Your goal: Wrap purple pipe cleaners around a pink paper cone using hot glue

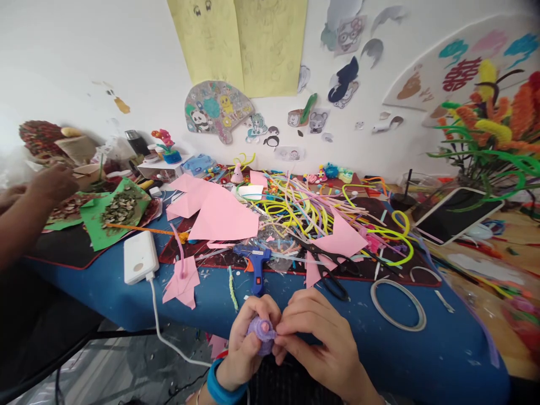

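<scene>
Hands meet low in the frame's centre: left hand [247, 343] cups a small purple fuzzy piece [261, 332] with a pink middle, right hand [320, 337] pinching its edge, both grips closed on it. Best kept steady, fingertips close, turning gently. Just above lie a blue glue gun [256, 260], black scissors [327, 270] and pink paper scraps [215, 211] on the crowded desk [422, 349]; another person's hand [53, 183] works at upper left.

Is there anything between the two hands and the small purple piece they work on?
No. Both the left hand and the right hand already pinch the purple piece directly, in front of the table edge.
</scene>
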`<state>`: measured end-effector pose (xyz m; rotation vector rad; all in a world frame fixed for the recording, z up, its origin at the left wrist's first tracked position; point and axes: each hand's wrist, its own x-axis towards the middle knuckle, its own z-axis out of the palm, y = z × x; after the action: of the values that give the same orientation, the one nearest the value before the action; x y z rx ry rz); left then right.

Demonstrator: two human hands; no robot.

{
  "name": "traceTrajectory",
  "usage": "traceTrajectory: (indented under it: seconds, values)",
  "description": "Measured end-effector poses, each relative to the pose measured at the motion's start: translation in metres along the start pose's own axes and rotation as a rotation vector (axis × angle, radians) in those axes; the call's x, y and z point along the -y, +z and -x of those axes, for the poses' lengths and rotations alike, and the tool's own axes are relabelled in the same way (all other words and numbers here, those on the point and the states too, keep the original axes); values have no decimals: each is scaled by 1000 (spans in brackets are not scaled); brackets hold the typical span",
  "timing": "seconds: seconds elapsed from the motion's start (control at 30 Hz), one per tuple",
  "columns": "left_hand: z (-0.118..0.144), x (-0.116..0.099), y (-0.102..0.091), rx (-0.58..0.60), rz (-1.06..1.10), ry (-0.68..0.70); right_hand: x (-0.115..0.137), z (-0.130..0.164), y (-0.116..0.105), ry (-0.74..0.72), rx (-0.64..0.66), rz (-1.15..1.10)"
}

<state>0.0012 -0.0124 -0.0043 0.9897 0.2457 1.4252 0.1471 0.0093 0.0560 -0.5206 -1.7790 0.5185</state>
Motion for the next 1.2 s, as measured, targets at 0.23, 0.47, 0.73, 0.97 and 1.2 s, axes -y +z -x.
traceTrajectory:
  seconds: [0.23,0.47,0.73,0.97,1.2]
  values:
    - [-4,4,4,89,264,-66,-3,2,-3,109,10,-119]
    - [-4,1,2,136,344,-140,-1,4,-2,118,31,-28]
    - [-4,0,-2,175,323,-168,4,6,-2,26,87,62]
    - [-3,0,-9,100,269,-234,-5,7,-4,148,69,-63]
    - [-4,1,-12,96,335,-332,-11,6,-6,213,67,-139]
